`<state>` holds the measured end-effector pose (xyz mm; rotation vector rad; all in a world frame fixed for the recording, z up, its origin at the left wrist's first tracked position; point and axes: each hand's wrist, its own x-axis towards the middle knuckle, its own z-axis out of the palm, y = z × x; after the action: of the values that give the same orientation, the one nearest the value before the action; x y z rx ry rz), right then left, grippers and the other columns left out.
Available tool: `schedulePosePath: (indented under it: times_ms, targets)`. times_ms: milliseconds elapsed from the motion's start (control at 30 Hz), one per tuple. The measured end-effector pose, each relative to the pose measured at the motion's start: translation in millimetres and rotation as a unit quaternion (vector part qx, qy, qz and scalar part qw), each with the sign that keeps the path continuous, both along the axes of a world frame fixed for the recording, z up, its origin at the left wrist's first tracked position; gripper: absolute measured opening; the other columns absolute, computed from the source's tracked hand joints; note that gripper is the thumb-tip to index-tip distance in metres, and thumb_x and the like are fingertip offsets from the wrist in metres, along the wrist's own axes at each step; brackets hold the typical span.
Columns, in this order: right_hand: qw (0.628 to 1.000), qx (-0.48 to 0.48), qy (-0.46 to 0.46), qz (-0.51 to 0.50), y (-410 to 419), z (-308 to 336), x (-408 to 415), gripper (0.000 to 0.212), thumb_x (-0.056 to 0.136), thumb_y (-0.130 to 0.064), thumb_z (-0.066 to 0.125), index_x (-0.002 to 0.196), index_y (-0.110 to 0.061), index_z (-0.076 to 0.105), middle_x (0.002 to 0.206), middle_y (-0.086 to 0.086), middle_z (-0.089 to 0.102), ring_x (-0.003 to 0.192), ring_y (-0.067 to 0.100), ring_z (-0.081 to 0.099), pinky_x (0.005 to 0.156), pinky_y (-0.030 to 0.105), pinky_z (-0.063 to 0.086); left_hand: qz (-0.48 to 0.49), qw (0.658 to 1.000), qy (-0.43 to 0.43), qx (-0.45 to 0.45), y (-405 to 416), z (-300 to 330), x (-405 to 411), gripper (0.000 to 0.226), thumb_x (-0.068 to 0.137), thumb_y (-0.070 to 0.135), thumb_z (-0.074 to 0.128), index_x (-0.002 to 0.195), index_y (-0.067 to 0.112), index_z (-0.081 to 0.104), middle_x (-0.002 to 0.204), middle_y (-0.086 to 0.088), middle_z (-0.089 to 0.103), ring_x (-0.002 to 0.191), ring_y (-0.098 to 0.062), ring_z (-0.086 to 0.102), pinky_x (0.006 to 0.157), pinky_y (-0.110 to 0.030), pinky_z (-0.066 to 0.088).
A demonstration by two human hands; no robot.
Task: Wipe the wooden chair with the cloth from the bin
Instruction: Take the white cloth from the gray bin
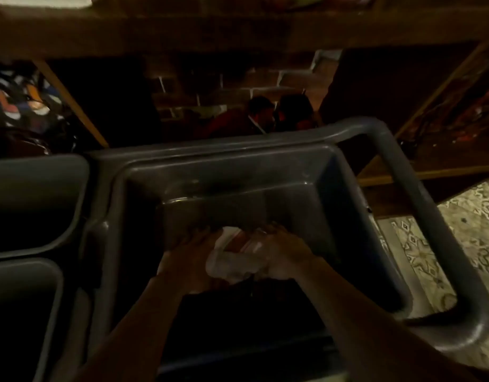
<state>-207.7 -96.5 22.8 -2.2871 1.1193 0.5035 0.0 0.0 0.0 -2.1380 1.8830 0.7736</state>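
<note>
At lower centre of the frame, inside the grey bin (348,194), my left hand (188,260) and right hand (282,255) both clutched the pale cloth (232,260); no writing was legible.

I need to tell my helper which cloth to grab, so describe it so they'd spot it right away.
Find the large grey bin, the biggest tub on the cart. Inside it, the left hand and right hand hold a pale, crumpled cloth between them. It is the only light, soft thing against the dark plastic.

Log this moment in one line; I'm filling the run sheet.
stage: fetching | left hand + right hand: holding cloth | over bin
</note>
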Motion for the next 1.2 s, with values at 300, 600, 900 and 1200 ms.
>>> schedulePosePath:
  times_ms: [300,600,900,1200]
  targets:
    - [0.999,-0.039,-0.001,-0.011,5,-15,7,0.046,0.094,-0.025,0.06,0.137,-0.04,0.055,0.137,0.007,0.06,0.123,0.033,0.056,0.1,0.042,0.049,-0.015,0.999,0.0,-0.03,4,-14,0,0.059,0.092,0.036,0.061,0.147,0.04,0.04,0.145,0.007,0.051,0.131,-0.021,0.05,0.099,-0.036,0.046]
    - [0.992,-0.114,-0.023,-0.053,-12,63,12,0.035,0.092,-0.028,0.067,0.125,-0.03,0.057,0.125,0.008,0.066,0.115,0.032,0.062,0.087,0.038,0.048,-0.018,0.991,-0.021,-0.132,-24,75,12,0.043,0.089,0.036,0.065,0.129,0.043,0.052,0.13,0.012,0.064,0.112,-0.02,0.065,0.084,-0.035,0.053]
    - [0.969,-0.227,-0.071,-0.063,-21,203,9,0.032,0.092,-0.024,0.065,0.124,-0.028,0.059,0.128,0.007,0.065,0.119,0.032,0.06,0.091,0.043,0.049,-0.056,0.96,-0.071,-0.265,-49,207,13,0.041,0.09,0.04,0.06,0.13,0.039,0.049,0.127,0.007,0.065,0.114,-0.023,0.064,0.085,-0.036,0.049]
    - [0.927,-0.348,-0.085,-0.114,-14,320,-12,0.031,0.091,-0.027,0.062,0.122,-0.032,0.059,0.122,0.009,0.065,0.114,0.035,0.061,0.088,0.041,0.048,-0.097,0.914,-0.077,-0.386,-63,322,-1,0.045,0.09,0.031,0.063,0.132,0.041,0.05,0.126,0.008,0.065,0.112,-0.021,0.064,0.086,-0.035,0.049]
